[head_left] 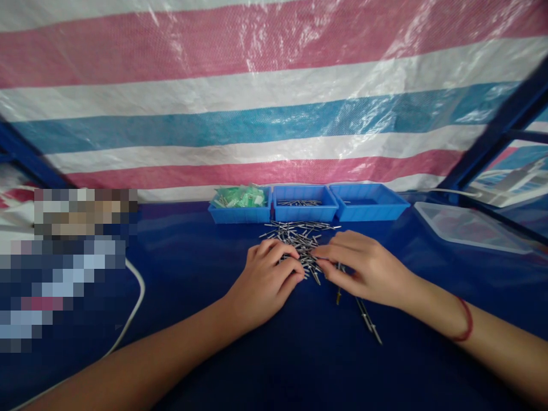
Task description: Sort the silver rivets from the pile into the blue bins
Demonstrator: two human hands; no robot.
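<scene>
A loose pile of thin silvery blind rivets [299,233] lies on the blue table in front of me. My left hand [269,279] rests at the pile's near left side, fingers curled in and thumb close to the index finger; what they hold, if anything, is hidden. From the right, my right hand [359,265] reaches to the pile with thumb and index finger pinched around what looks like a single rivet. Beneath and in front of that hand lie a few separate long rivets [369,319] and a small yellowish piece [338,297].
Behind the pile stand three blue bins: one with green plastic packets [242,197], a middle bin [306,214] with some rivets, and a right bin [372,212]. A clear plastic lid [471,228] lies at right. A white cable [139,291] crosses the left side; striped sheeting [257,131] hangs behind.
</scene>
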